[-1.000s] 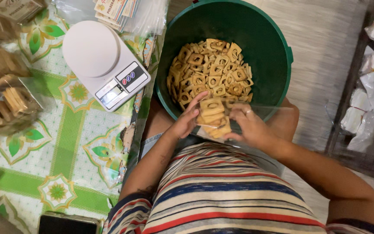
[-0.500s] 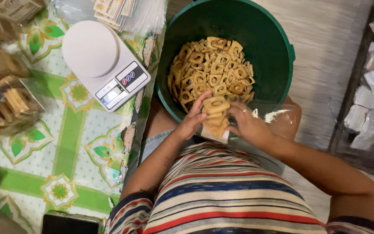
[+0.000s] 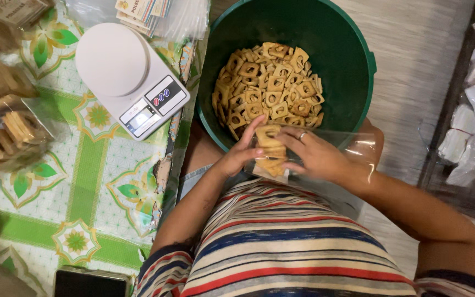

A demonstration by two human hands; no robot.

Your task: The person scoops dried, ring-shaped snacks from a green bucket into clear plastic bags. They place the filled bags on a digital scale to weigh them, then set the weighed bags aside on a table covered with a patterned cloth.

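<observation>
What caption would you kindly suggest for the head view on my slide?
Both hands, left hand and right hand, hold a clear bag of square crackers beside a green bucket.

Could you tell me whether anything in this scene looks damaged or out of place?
Yes: the green floral plastic tablecloth is torn and peeling along its edge beside the green plastic bucket. The square tan crackers remain inside the bucket; none look spilled.

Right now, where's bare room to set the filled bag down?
Free: green patterned cloth between the white scale and the dark phone. Crowded: packed bags along the left edge, the green bucket full of crackers, both hands on the bag.
</observation>
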